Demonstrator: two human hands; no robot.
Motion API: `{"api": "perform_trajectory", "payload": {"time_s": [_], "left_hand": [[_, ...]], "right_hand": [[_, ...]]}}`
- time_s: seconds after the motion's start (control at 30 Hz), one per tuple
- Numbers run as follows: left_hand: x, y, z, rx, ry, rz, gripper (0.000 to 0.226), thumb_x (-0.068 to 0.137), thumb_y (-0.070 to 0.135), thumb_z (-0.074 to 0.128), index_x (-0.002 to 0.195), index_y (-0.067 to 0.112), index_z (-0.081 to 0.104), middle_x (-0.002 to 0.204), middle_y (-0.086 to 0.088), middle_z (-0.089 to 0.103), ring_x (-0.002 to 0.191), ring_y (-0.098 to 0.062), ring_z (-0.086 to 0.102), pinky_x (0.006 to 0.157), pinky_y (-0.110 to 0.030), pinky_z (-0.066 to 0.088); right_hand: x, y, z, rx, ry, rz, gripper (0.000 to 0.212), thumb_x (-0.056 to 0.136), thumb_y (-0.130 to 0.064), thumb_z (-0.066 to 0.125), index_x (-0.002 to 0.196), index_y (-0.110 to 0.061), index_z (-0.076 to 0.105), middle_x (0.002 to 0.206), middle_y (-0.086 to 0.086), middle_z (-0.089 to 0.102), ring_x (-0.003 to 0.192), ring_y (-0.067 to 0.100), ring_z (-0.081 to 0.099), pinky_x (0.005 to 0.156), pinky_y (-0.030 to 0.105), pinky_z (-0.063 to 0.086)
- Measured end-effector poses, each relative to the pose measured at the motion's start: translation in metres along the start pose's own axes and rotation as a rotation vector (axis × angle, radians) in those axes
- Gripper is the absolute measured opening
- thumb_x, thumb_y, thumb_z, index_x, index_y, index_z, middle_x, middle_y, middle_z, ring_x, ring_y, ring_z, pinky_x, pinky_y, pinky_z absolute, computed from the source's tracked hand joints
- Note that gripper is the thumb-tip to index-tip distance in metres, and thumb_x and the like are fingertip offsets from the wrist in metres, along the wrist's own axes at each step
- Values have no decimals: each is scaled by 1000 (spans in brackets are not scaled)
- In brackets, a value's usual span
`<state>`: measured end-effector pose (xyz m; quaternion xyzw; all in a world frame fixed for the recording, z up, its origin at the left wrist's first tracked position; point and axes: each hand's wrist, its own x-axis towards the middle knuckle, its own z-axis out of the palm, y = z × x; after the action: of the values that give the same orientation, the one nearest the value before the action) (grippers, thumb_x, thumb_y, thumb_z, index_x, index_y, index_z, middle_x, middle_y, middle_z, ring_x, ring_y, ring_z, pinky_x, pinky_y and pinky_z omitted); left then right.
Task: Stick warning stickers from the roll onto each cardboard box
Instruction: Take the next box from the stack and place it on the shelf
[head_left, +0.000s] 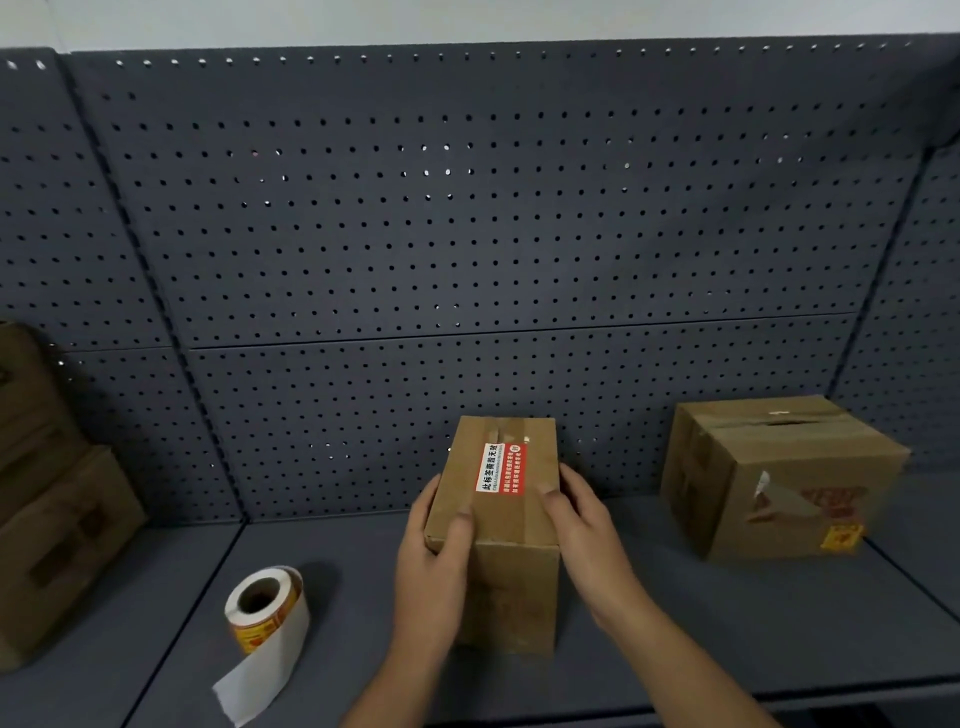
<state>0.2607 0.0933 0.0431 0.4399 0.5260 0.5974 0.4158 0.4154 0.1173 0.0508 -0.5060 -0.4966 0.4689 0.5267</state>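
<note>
**Observer:** Centre of the figure: what are the hands doing?

**Operator:** From my station I read both as grasping. My left hand (431, 566) clasps the near left corner of the middle box (498, 519), thumb on the top face, fingers down the left side. My right hand (587, 535) clasps the right side of the same box, thumb tip on the top edge. The box stands on the grey shelf (727, 623), its far end close to the pegboard (467, 234).

**Observer:** Does it carry a label?

**Operator:** Yes. A red-and-white sticker (503, 469) lies flat on the top face, between my two thumbs and towards the far end.

**Observer:** And the roll?

**Operator:** The sticker roll (265, 603) rests on the shelf to the left of the middle box, apart from it and untouched by either hand. A white backing strip (254, 680) trails from it towards the near edge.

**Observer:** Other boxes?

**Operator:** The right box (779, 478) sits well apart, taped on top, with a yellow sticker (841, 538) low on its front face and a torn label above that. The left boxes (57, 545) are stacked at the frame edge; I cannot tell whether they are labelled.
</note>
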Motion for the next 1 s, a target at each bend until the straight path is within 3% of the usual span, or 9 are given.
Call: {"api": "perform_trajectory", "payload": {"time_s": [0.17,0.3,0.37,0.47,0.57,0.63,0.7,0.83,1.0], "left_hand": [[-1,-2,4,-11,23,-2,38,102,24,62,135,40,52,126,14,65,98,13,65,70,-6,50],[-4,2,0,-44,140,-102,76,95,42,70,158,36,29,161,3,34,141,-15,45,107,-34,44],[-11,3,1,-60,215,-82,83,95,42,70,162,35,21,166,7,17,150,-20,30,115,-41,35],[-28,3,12,-14,283,35,86,94,35,71,162,32,18,165,14,10,156,-16,15,124,-44,23],[-43,2,28,4,302,47,101,88,33,78,161,41,10,167,22,0,157,-13,5,125,-43,15],[-48,1,39,24,291,31,111,85,37,81,158,53,-1,164,31,-11,158,-13,-3,128,-51,8],[-51,0,46,43,269,36,117,82,47,81,148,67,-14,156,40,-21,157,-11,-12,129,-58,5],[-55,-7,55,126,242,71,120,69,85,66,138,70,-31,153,37,-36,148,4,-28,129,-49,-11],[-44,-8,50,169,226,18,112,65,96,52,138,70,-30,151,38,-38,152,-9,-27,128,-54,-6]], "right_hand": [[4,2,-3,-29,8,13,26,107,-35,53,132,-42,58,108,-15,77,95,-3,73,77,19,56],[14,-6,-15,-116,48,-29,37,101,-42,61,137,-32,54,129,-12,63,105,-2,63,82,15,46],[28,-10,-22,-158,99,-68,49,101,-46,60,144,-24,52,133,-8,59,117,4,56,85,16,42],[57,-15,-26,-172,136,-100,50,102,-42,61,145,-18,52,132,-4,60,124,11,55,93,22,43],[83,-17,-24,-200,121,-106,50,102,-37,61,146,-16,51,139,1,58,131,18,54,104,31,43],[95,-17,-22,-218,76,-102,51,103,-36,60,150,-19,48,146,2,55,136,18,51,109,35,44],[104,-18,-20,-216,30,-87,53,104,-34,58,154,-22,45,149,1,54,135,18,51,105,33,46],[112,-16,-20,-210,-15,-48,50,105,-26,57,153,-22,45,137,-1,59,111,11,61,78,23,49],[108,-8,-26,-213,21,-57,37,102,-22,62,139,-19,57,127,2,62,99,8,65,76,26,56]]}}
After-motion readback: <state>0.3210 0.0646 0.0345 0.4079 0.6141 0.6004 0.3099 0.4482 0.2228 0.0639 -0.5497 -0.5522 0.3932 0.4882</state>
